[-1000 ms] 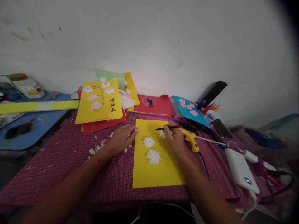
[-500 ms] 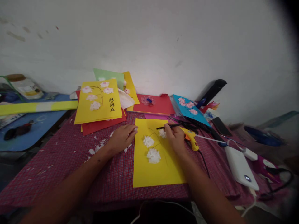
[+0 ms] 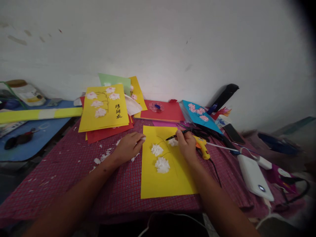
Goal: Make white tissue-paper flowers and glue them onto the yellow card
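My right hand (image 3: 187, 144) is closed around a black pen (image 3: 171, 137), its tip pointing left over the yellow sheet (image 3: 158, 184). On that sheet are thin drawn stems and white crumpled-paper flowers: one flower (image 3: 156, 149) near the stems, a larger flower (image 3: 162, 164) below it, and a third (image 3: 173, 142) partly covered by my right hand. My left hand (image 3: 129, 146) rests at the sheet's left edge with its fingers pinched; a small white bit shows at the fingertips, too small to make out. White paper scraps (image 3: 103, 156) lie beside my left wrist.
A yellow glue gun (image 3: 202, 147) lies right of the sheet, near a white power bank (image 3: 254, 177) and cables. Finished flower cards (image 3: 103, 108) are stacked at the back left. A red sheet (image 3: 168, 112) and blue card (image 3: 199, 115) lie behind. A wall stands beyond.
The pen has tilted, its tip dropping slightly lower toward the sheet, and my right hand has shifted a little. My left hand stays nearly in place.
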`<state>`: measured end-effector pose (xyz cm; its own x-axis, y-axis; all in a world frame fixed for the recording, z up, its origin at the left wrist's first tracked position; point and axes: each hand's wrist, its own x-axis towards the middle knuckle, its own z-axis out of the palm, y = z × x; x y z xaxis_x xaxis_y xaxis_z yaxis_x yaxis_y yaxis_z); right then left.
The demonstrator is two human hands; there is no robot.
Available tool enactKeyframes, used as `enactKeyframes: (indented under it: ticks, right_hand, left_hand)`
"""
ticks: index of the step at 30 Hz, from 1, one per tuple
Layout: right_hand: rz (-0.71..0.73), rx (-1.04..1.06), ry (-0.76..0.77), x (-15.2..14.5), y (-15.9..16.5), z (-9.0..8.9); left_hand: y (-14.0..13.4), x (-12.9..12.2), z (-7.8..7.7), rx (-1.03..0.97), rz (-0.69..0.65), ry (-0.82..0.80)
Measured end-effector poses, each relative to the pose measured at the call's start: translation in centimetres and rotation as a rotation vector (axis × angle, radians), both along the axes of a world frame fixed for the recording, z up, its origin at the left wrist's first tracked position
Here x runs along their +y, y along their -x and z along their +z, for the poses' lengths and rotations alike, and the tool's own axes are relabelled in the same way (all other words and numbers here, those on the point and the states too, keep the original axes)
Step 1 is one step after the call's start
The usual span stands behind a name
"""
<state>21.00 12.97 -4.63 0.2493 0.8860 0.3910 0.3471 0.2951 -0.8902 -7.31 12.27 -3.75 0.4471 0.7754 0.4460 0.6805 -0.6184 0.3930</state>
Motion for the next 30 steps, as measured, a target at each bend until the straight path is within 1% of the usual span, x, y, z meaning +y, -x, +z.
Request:
enactKeyframes:
  ticks: [3,7,10,13,16,20,23,27,30]
  right_hand:
    - [-0.014,0.108,0.035,-0.1,0.4,0.5]
    - [0.091,0.245,0.076,-0.3,0.9,0.7]
    - [0.153,0.32,0.087,-0.3,1.0,0.4]
    - [0.158,0.359,0.087,-0.2,0.8,0.0]
    - [0.13,0.408,0.074,-0.1,0.7,0.0]
    - [0.144,0.51,-0.026,-0.1,0.8,0.6]
    - [0.139,0.501,-0.088,-0.1,0.7,1.1]
    - [0.069,0.443,-0.058,0.0,0.2,0.9]
    - [0.062,0.409,-0.028,0.0,0.0,0.7]
  left_hand:
    - [-0.3,-0.2,0.5,-0.08,0.005,0.048]
    - [-0.8,-0.8,1.1,-0.198,0.005,0.151]
    - [-1.1,-1.3,1.2,-0.219,0.018,0.23]
    - [-1.3,-1.6,1.3,-0.205,0.029,0.264]
    - [-1.3,-1.6,1.3,-0.188,0.039,0.26]
    - [-1.0,-1.4,0.8,-0.099,0.003,0.179]
    - [-0.9,-1.4,0.5,-0.018,-0.012,0.135]
    - [-0.9,-1.4,0.6,0.0,0.032,0.128]
    - [-0.9,-1.5,0.9,-0.018,0.09,0.147]
